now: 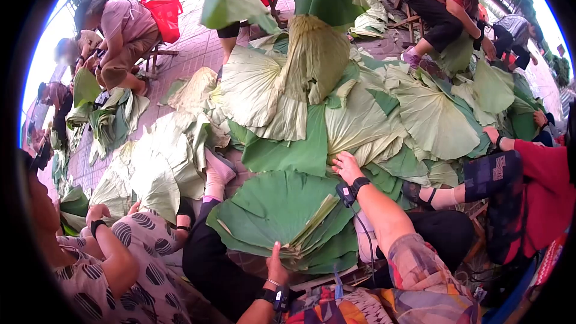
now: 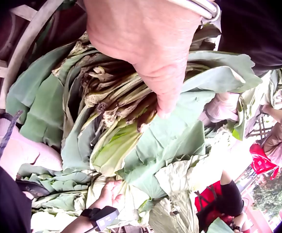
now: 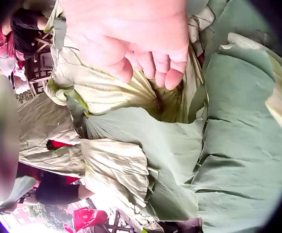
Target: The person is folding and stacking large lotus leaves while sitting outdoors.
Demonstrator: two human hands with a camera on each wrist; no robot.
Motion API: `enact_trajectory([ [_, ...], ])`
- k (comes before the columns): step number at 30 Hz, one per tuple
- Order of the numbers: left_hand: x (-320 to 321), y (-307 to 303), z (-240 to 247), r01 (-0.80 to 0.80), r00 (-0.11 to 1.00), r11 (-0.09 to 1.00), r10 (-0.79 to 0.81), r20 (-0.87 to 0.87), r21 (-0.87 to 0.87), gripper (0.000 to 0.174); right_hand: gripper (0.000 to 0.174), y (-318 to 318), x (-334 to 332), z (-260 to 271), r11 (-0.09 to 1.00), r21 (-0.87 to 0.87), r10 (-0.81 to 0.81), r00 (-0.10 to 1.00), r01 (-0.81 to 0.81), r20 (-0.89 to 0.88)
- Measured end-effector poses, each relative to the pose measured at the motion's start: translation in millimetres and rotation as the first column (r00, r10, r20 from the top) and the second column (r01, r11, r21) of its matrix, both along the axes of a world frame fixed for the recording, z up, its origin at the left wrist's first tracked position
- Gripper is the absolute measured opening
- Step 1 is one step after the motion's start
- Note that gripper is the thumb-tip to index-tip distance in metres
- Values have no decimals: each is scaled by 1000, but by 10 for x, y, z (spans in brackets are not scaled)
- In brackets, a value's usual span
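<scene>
A layered stack of large green lotus leaves (image 1: 264, 204) lies across the lap, folded edges and stem ends gathered toward the body. My left hand (image 1: 277, 270) holds the stack at its near edge, thumb over the browned stem ends (image 2: 114, 99) in the left wrist view; its other fingers are hidden beneath. Beyond the stack, my right hand (image 1: 348, 168) reaches over the heap, fingers loosely bent and nothing gripped. Under those fingertips the right wrist view shows a pale, ribbed lotus leaf (image 3: 116, 94), and a broad green leaf (image 3: 146, 141) lies beside it.
A big heap of lotus leaves (image 1: 360, 126) covers the brick paving (image 1: 180, 60) ahead. Seated people surround it, including a person in a patterned shirt (image 1: 144, 252) close on the left. One pale leaf (image 1: 315, 60) is held up across the heap. A red bag (image 1: 162, 15) hangs behind a sitter.
</scene>
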State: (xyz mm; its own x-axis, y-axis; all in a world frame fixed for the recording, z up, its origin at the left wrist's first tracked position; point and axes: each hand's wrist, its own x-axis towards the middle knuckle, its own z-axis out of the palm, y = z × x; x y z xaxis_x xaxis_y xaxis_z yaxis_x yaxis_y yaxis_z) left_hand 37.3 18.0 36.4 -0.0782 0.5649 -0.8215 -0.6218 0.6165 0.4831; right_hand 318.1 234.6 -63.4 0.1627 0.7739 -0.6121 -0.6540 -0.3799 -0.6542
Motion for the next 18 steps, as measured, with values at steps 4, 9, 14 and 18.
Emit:
enact_trajectory([
  [4, -93, -55, -289, 27, 999, 999, -27, 20, -17, 43, 39, 142, -139, -99, 994, 14, -111, 993, 112, -45],
  [9, -129, -82, -391, 44, 999, 999, -43, 22, -26, 44, 17, 266, -216, -110, 979, -60, -194, 980, 197, 47],
  [14, -112, -92, -410, 23, 999, 999, -22, 24, -36, 44, 18, 377, -206, 39, 988, -44, -138, 979, 146, 152],
  [18, -123, -97, -419, 34, 999, 999, -33, 10, -36, 44, 17, 512, -220, -100, 988, -30, -151, 984, 154, 91],
])
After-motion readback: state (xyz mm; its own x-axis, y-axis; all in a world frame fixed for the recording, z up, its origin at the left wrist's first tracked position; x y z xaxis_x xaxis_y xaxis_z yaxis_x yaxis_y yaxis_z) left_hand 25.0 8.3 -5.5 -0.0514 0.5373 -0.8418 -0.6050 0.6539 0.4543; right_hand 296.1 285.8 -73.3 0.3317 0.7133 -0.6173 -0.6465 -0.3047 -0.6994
